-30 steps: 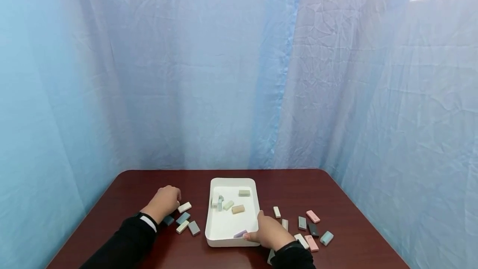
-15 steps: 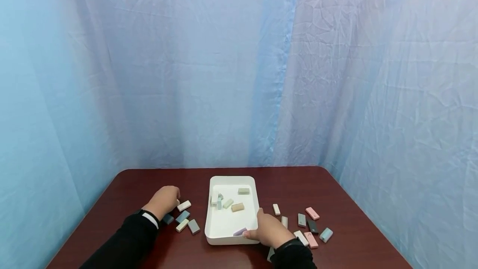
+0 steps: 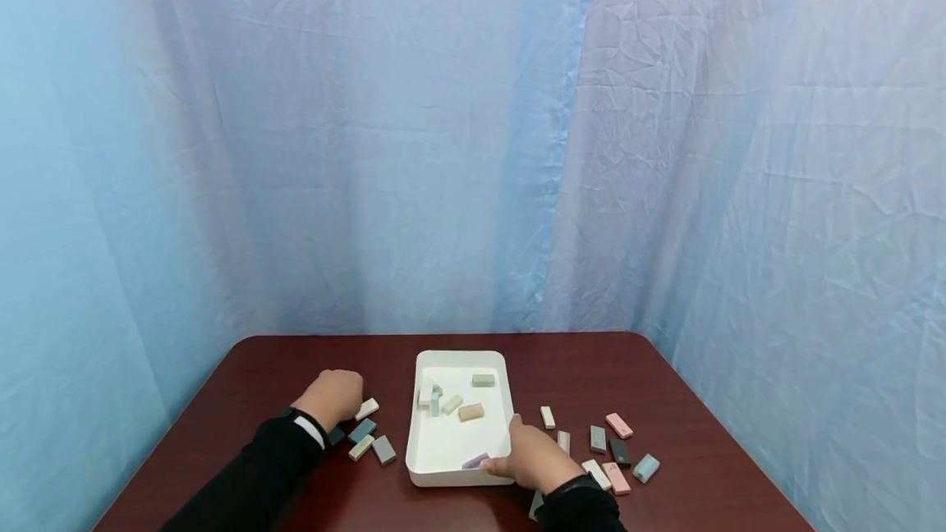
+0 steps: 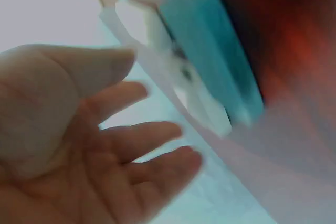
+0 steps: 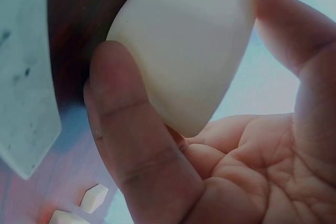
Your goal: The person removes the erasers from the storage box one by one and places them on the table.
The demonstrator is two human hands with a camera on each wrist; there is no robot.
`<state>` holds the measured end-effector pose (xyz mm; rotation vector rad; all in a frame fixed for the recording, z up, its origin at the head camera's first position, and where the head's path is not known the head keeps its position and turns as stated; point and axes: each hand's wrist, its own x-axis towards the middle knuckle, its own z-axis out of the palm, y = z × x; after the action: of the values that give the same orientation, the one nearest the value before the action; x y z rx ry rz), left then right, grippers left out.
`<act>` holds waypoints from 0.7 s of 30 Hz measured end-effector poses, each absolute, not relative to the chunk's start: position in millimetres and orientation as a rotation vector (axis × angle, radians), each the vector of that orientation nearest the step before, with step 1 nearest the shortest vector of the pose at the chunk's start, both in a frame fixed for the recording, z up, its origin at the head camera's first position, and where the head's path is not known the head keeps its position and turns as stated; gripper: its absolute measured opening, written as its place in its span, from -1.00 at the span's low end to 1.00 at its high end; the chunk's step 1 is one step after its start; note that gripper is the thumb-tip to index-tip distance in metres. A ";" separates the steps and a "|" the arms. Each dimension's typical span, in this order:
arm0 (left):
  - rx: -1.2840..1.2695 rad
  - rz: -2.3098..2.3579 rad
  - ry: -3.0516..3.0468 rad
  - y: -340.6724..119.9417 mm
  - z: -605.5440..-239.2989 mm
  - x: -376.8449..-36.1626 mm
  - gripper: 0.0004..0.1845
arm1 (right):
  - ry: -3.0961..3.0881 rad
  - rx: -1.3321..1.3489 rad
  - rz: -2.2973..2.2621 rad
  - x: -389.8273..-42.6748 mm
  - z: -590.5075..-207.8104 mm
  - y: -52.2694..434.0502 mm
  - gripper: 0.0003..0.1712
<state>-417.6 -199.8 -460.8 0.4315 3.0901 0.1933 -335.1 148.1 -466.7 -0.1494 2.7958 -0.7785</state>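
Observation:
A white rectangular tray (image 3: 441, 454) stands mid-table, with several small pastel blocks inside, among them a tan block (image 3: 470, 412) and a purple block (image 3: 475, 461). My right hand (image 3: 538, 458) grips its near right corner, thumb over the rim; the right wrist view has fingers curled round the white tray wall (image 5: 184, 40). Left of the tray, my left hand (image 3: 334, 397) hovers by a white block (image 3: 366, 409) and partly hides it. In the left wrist view its fingers (image 4: 144, 137) are spread and loosely bent, holding nothing; a teal block (image 4: 210, 51) lies beyond, blurred.
Near the left hand lie a blue block (image 3: 362, 431), a cream block (image 3: 360, 447) and a grey block (image 3: 383, 451). Right of the tray are more blocks, including a pink block (image 3: 617, 479), a black block (image 3: 619, 453) and a light blue block (image 3: 646, 468). Blue curtains (image 3: 443, 146) surround the dark red table.
My left hand has shifted slightly right, covering more of the white block beside it. The right hand and tray stay put.

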 end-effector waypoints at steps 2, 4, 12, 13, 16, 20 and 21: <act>0.477 0.147 3.166 -185.6 -463.6 -416.6 -0.82 | 2.795 -0.150 -0.777 -335.8 -467.7 148.7 0.20; 0.588 0.154 3.257 -169.1 -464.5 -415.8 -0.67 | 2.796 -0.154 -0.777 -335.8 -467.1 149.1 0.21; 1.223 0.357 3.198 -117.2 -447.7 -412.0 -0.70 | 2.820 -0.169 -0.796 -335.9 -458.9 148.4 0.21; 1.264 0.336 3.156 -113.3 -448.4 -411.7 -0.70 | 2.823 -0.169 -0.792 -335.9 -458.7 148.3 0.20; 1.302 0.252 3.051 -104.7 -457.8 -410.2 -0.65 | 2.825 -0.170 -0.779 -335.3 -461.3 148.0 0.20; 1.213 0.077 3.047 -94.9 -475.4 -408.4 -0.58 | 2.829 -0.175 -0.769 -334.3 -466.9 147.6 0.20; 1.185 0.048 3.052 -93.0 -478.7 -408.0 -0.58 | 2.831 -0.177 -0.768 -334.2 -468.0 147.4 0.20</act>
<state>-408.0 -93.0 -478.7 1.1855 3.0518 0.0482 -334.2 147.4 -468.0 -0.1773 2.8311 -0.7682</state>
